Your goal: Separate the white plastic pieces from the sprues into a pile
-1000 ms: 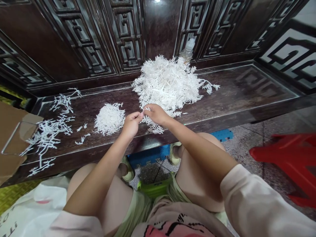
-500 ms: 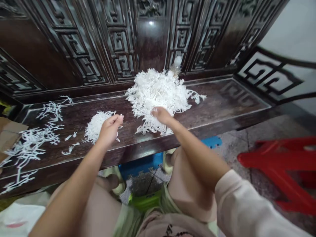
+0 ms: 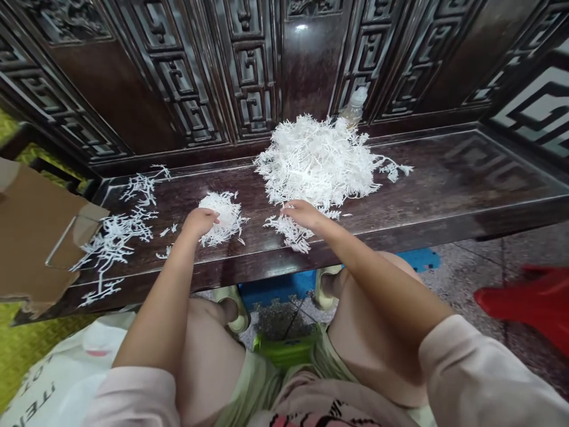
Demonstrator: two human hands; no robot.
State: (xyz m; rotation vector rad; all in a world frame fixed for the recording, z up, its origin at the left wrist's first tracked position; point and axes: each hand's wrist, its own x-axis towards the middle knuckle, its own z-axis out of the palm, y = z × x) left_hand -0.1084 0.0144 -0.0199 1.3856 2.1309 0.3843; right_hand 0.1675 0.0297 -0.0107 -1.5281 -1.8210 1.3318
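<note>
A large heap of white branched plastic sprigs (image 3: pixel 317 160) lies on the dark wooden bench top (image 3: pixel 427 178), with a smaller rounded pile of the same sprigs (image 3: pixel 226 216) to its left. My left hand (image 3: pixel 200 222) rests against the left side of the small pile, its fingers together, and no separate sprig shows held in them. My right hand (image 3: pixel 304 214) lies at the heap's lower edge, just above a loose tuft of sprigs (image 3: pixel 288 233), and its fingers look extended.
Scattered white sprigs (image 3: pixel 120 237) trail along the bench's left part, beside a cardboard sheet (image 3: pixel 35 231). A plastic bottle (image 3: pixel 354 107) stands behind the heap against carved wooden panels (image 3: pixel 249 71). A red plastic stool (image 3: pixel 528 302) and blue foam mat (image 3: pixel 422 259) lie right, on the floor.
My hands have moved apart since the earliest frame. My left hand has come down onto the small pile, and my right hand has stayed near the heap's lower edge. The view has shifted.
</note>
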